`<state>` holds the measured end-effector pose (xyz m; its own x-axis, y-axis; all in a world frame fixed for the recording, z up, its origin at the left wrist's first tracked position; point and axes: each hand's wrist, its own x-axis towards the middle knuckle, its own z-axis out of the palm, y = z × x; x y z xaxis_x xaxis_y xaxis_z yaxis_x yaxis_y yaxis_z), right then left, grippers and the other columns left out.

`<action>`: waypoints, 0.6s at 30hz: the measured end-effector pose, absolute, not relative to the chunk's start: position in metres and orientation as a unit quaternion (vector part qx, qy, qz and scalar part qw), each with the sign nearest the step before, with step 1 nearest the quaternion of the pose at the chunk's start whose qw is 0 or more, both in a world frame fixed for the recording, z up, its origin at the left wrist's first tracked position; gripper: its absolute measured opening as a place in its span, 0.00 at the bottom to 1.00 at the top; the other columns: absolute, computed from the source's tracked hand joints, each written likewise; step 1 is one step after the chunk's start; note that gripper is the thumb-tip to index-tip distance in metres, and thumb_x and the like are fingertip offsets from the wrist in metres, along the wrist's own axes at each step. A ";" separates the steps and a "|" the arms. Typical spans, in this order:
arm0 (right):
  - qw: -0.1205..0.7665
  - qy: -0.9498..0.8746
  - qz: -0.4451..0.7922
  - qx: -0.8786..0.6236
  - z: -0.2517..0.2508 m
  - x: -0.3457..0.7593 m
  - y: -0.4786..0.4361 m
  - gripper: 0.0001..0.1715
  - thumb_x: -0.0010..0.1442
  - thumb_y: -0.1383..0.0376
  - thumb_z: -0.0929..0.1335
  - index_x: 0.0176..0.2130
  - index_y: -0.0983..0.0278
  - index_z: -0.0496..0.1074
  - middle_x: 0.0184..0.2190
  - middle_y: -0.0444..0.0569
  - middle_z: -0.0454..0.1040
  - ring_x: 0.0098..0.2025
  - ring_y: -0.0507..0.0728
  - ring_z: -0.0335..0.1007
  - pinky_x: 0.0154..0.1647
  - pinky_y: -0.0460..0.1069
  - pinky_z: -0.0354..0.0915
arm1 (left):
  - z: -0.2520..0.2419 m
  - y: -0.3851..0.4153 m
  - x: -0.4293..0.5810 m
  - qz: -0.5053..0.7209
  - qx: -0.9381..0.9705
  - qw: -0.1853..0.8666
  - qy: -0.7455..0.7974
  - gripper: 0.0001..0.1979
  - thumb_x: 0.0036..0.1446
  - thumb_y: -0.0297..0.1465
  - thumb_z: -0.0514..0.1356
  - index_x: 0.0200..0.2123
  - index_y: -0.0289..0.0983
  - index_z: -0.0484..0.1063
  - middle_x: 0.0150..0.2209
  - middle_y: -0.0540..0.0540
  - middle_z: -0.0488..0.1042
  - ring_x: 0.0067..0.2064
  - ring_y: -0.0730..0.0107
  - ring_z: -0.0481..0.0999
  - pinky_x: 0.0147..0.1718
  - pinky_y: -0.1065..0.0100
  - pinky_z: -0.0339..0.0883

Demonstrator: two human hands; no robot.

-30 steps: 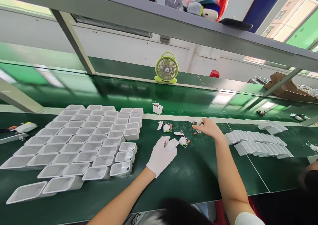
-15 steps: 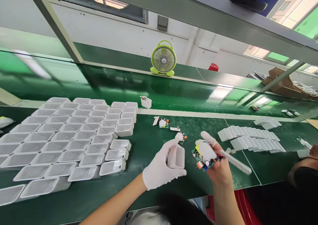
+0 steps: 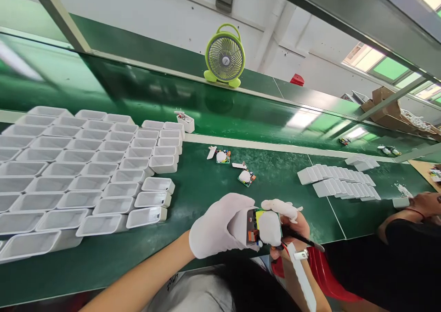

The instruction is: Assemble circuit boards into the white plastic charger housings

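My left hand [image 3: 218, 227], in a white glove, is closed around a white plastic case [image 3: 238, 227] whose open end faces right. My right hand [image 3: 292, 224], with white coverings on some fingers, grips a circuit board [image 3: 269, 228] with a large white pad on top. The board's left edge sits at the mouth of the case, partly inside it. A white plastic cover strip [image 3: 303, 277] hangs below my right hand near red and black wires. Beyond my hands, two more circuit boards [image 3: 223, 156] [image 3: 246, 177] lie on the green bench, with small white plates beside them.
Rows of open white cases [image 3: 103, 183] fill the bench at left. One case with wires [image 3: 186, 121] stands behind them. Stacked white cases [image 3: 339, 178] lie at right, near a co-worker's arm [image 3: 418, 208]. A green fan [image 3: 225, 59] stands at the back.
The circuit board has moved left from beside the case to its open mouth, and my hands have come together. The cover strip now hangs downward. The view has tilted down.
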<state>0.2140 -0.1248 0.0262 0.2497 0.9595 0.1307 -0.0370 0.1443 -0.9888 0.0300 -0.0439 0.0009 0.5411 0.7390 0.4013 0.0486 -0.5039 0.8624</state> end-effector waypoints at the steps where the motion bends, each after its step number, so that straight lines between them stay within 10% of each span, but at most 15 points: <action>1: 0.603 -0.453 0.409 -0.514 0.029 0.213 -0.125 0.15 0.51 0.55 0.78 0.31 0.56 0.71 0.17 0.36 0.59 0.16 0.50 0.52 0.14 0.46 0.58 | 0.003 -0.044 0.029 0.399 0.766 0.431 0.261 0.31 0.43 0.34 0.73 0.53 0.42 0.73 0.50 0.44 0.81 0.48 0.59 0.82 0.50 0.64 0.77; 18: 0.589 -0.479 0.328 -0.562 0.024 0.214 -0.125 0.19 0.51 0.54 0.77 0.28 0.57 0.67 0.17 0.36 0.57 0.17 0.51 0.54 0.17 0.50 0.57 | 0.010 -0.045 0.030 0.370 0.750 0.457 0.305 0.34 0.37 0.33 0.74 0.52 0.46 0.75 0.52 0.47 0.81 0.51 0.56 0.82 0.55 0.62 0.75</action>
